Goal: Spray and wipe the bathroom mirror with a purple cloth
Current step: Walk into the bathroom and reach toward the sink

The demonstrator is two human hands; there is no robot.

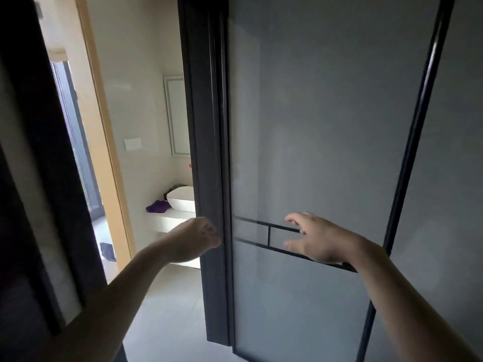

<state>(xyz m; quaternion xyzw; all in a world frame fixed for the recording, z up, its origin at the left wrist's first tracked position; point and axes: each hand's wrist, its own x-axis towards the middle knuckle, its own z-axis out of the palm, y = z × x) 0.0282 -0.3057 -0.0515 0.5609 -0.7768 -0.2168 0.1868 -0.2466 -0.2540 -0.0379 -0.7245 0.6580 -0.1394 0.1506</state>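
Purple cloth lies bunched beside basin; left hand grips door, right hand grip wide.

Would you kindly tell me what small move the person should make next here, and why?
Probably slide the sliding door a little further right: the left hand curls on its dark edge, the right hand lies flat on the glass, and the purple cloth and mirror lie beyond the gap.

Left hand curled, right hand splayed.
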